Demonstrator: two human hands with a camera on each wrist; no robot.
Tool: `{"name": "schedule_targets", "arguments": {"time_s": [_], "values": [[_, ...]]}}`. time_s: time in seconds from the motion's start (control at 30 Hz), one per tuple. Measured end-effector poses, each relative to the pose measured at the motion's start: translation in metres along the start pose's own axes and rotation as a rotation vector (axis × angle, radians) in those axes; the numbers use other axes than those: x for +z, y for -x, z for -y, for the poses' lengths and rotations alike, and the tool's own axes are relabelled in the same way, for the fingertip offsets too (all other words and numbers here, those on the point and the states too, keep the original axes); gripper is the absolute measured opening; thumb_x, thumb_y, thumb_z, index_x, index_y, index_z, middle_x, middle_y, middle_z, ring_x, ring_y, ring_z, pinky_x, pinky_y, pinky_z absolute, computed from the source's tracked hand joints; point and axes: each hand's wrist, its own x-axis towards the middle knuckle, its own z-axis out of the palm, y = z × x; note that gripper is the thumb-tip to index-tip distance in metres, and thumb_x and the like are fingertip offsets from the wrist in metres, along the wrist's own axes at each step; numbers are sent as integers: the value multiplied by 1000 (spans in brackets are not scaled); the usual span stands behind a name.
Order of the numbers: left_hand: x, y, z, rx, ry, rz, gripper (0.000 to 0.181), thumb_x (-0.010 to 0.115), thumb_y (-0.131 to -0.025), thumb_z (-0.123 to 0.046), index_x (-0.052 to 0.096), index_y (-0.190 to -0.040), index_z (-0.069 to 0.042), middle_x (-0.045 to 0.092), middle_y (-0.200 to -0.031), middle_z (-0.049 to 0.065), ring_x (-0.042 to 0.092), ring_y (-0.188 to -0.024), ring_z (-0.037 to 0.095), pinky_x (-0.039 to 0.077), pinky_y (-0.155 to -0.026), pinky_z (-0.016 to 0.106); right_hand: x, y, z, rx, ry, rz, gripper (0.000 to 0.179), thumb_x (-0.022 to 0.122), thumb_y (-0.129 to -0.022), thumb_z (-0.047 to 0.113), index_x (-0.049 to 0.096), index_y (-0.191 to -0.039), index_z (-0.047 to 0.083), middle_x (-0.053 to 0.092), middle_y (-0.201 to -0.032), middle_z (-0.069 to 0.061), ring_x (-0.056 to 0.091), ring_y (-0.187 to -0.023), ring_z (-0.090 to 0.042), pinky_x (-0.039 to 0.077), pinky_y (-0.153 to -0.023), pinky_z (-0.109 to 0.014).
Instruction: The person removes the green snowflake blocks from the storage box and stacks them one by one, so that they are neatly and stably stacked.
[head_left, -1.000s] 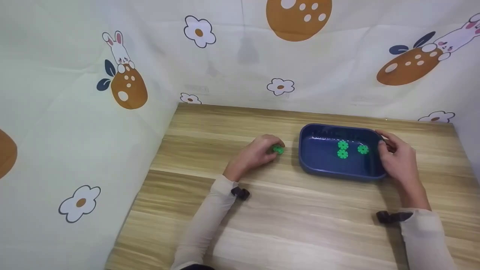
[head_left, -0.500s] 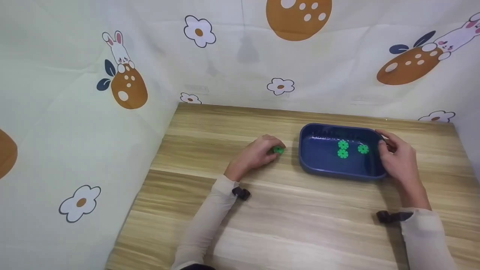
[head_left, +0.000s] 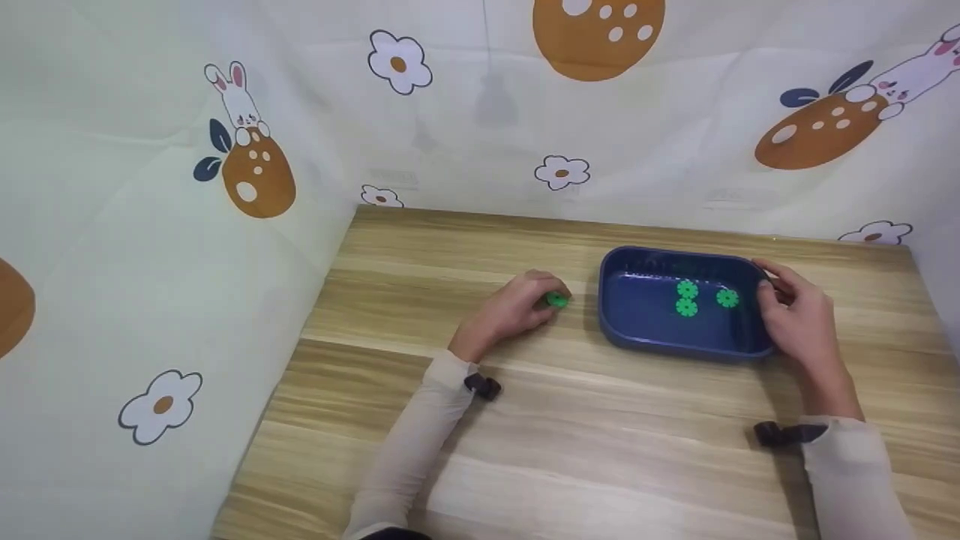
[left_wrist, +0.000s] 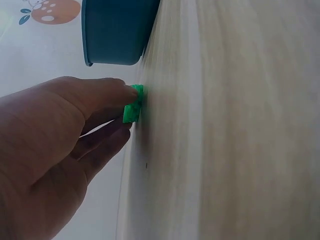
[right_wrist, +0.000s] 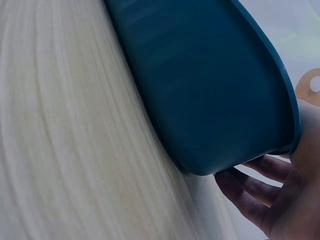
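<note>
Green piece (head_left: 556, 300) is pinched by the left hand (head_left: 511, 306), tray (head_left: 645, 316) gripped by the right hand (head_left: 804, 319) (pickup stage, apparently; lift needed).

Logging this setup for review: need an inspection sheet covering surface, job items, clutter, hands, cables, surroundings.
Surface: wood-grain tabletop.
Job items: dark blue rectangular bin; three green notched discs inside, towards its right half; green piece outside, left of it, partly hidden, count unclear.
Clutter: nothing seen.
Left hand: pinches the green piece close to the tabletop; contact with the surface unclear.
Right hand: grips the bin's right end.
Cables: nothing seen.
Surroundings: off-white fabric printed with rabbits and flowers; black wrist devices on both arms.
</note>
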Motion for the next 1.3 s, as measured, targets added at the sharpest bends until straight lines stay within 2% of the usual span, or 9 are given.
{"name": "schedule_targets", "arguments": {"time_s": [0.77, 1.13, 1.3], "values": [[0, -2, -1, 14, 15, -1, 28, 74, -97, -3, 76, -125, -6, 77, -125, 9, 71, -121, 23, 56, -110, 35, -3, -1, -1, 27, 12, 24, 42, 55, -110, 23, 66, -149, 15, 72, -135, -26, 55, -94, 23, 43, -81, 4], [1, -1, -1, 16, 28, -10, 28, 74, -98, -3, 76, -125, -6, 76, -127, 9, 70, -124, 23, 56, -111, 36, 0, 0, -1, -7, 21, -15, 40, 56, -108, 20, 69, -146, 15, 77, -125, -25, 56, -87, 25, 43, -77, 2], [0, -1, -2, 7, 18, -1, 29, 74, -99, -7, 75, -128, -7, 74, -134, 10, 67, -131, 25, 53, -117, 36, 0, 0, -2, -3, 18, -6, 40, 56, -109, 20, 69, -146, 14, 76, -127, -25, 56, -88, 24, 43, -78, 2]]}}
